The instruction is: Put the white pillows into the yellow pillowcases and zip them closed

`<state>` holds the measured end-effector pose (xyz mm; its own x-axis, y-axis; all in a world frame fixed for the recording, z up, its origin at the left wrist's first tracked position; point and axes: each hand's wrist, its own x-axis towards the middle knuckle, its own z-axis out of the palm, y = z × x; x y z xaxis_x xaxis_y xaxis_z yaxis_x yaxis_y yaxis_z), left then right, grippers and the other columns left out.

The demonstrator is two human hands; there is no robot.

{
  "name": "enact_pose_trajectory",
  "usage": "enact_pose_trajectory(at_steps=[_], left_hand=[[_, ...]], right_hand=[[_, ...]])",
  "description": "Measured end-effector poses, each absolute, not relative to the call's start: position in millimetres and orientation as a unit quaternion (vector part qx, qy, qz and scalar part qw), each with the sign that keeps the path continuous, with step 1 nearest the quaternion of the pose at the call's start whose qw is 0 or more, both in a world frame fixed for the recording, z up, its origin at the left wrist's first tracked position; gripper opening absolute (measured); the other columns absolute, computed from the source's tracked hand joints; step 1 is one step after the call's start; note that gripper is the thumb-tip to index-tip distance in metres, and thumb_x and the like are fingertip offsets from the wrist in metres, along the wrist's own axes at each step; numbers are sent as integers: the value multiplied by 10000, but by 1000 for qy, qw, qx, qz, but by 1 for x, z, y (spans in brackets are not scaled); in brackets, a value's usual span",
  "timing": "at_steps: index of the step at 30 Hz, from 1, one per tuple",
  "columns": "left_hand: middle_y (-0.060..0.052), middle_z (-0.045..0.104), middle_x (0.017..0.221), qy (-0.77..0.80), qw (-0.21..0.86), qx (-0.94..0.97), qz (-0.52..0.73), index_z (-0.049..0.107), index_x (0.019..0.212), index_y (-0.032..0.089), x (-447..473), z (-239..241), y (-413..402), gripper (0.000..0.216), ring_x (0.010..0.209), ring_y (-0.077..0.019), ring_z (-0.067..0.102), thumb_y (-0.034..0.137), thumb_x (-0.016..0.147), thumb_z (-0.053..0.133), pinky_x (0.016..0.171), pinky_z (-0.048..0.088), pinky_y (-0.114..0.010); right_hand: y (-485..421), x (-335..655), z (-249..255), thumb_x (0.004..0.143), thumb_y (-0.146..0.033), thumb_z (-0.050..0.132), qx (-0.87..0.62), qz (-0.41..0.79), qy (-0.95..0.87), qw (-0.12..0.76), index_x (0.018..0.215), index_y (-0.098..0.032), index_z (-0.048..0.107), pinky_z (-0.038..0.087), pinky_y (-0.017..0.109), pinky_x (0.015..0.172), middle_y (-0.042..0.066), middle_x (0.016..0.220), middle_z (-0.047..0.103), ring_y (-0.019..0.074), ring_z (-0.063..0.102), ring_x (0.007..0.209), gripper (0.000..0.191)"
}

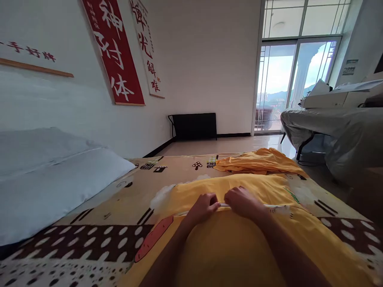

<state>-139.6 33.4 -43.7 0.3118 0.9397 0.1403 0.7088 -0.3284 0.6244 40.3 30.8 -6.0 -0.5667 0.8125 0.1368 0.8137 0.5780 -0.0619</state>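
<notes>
A yellow fabric cover (233, 243) with a printed pink-red shape lies spread on the bed in front of me, its near part rounded. A white zipper (224, 205) runs across it from left to right. My left hand (206, 206) is closed at the zipper, thumb and fingers pinching its edge. Just to the right, with a small gap between them, my right hand (241, 199) is also closed on the zipper line, its fingertips curled down out of sight. Whether either hand grips the zipper's slider is hidden.
A white pillow (66, 175) lies on the left of the patterned bedsheet (119, 199). Crumpled orange-yellow cloth (260, 161) rests near the far edge. Beyond stand a black panel (196, 126) against the wall and a plastic-covered table (335, 117) at right.
</notes>
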Motion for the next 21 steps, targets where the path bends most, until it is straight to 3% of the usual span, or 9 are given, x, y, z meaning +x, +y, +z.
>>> enact_pose_trajectory(at_steps=[4,12,16,21], left_hand=[[22,499,634,523,249,769,272,492,675,156,-144,-58,37,213,625,-113,424,325,797,446,562,284,-240],[-13,561,727,541,236,770,242,527,714,163,-147,-75,40,126,720,-145,489,229,809,477,651,348,-258],[-43,577,865,545,196,785,221,551,749,165,-149,-76,41,86,833,-161,508,178,809,490,729,384,-261],[-32,606,781,562,209,778,186,540,750,172,-151,-71,37,109,730,-152,506,198,839,484,662,356,-268]], right_hand=[[34,-1,-28,790,-87,475,-483,12,-870,99,847,-128,692,370,270,669,132,894,693,208,639,823,228],[60,17,-73,778,-130,536,-397,144,-883,206,803,-190,712,383,214,692,35,822,685,135,596,764,188],[65,18,-78,763,-157,586,-388,139,-890,196,733,-185,685,370,214,669,20,770,661,122,555,700,107],[62,15,-75,753,-118,561,-393,114,-893,187,689,-177,643,344,216,652,9,733,640,114,526,687,120]])
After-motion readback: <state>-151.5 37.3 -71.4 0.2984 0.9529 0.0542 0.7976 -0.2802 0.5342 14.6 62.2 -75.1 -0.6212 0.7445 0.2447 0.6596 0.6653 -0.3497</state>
